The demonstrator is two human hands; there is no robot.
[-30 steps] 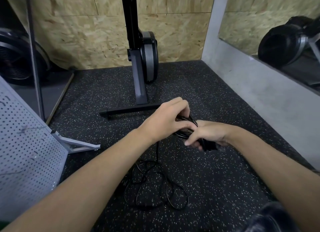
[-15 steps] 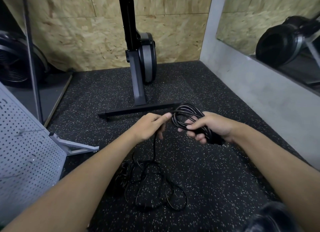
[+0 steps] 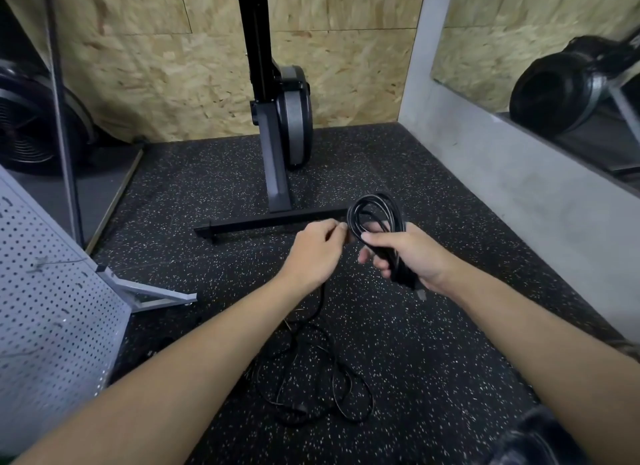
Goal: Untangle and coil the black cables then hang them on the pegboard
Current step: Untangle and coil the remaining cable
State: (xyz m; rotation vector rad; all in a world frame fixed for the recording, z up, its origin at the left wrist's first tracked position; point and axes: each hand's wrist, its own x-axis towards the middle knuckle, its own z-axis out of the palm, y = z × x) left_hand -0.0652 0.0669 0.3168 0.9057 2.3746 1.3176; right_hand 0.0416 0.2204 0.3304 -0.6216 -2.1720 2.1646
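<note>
Grey perforated metal at the left edge: the pegboard point(image 3: 52, 308), leaning back on an angled foot point(image 3: 156, 293) that rests on the black speckled floor point(image 3: 450, 360). Behind it, a dark round fan point(image 3: 27, 125) shows beside the chipboard wall point(image 3: 173, 66). Right of the foot, low in the centre, the loose cable point(image 3: 311, 378) lies on the floor in a slack tangle of overlapping loops. One strand rises from it to the left hand point(image 3: 317, 249). Left hand: back of the hand up, fingers curled in, thumb and fingertips pinching that strand just beside the coil. Behind the hands, an upright black and grey exercise machine point(image 3: 277, 152) stands on a flat base bar. Just right of the left hand is the coil point(image 3: 375, 215) — several black loops bunched together, standing up above the right hand point(image 3: 412, 256). Right hand: fingers wrapped round the gathered lower part of the coil, thumb laid across the front, grip closed on it. A plug end point(image 3: 420, 293) sticks out below the heel of that hand. Both hands are held in the air above the floor, well apart from the pegboard. Far right: a grey wall point(image 3: 502, 173) with a mirror point(image 3: 485, 48) above it — a dark round machine is reflected there.
</note>
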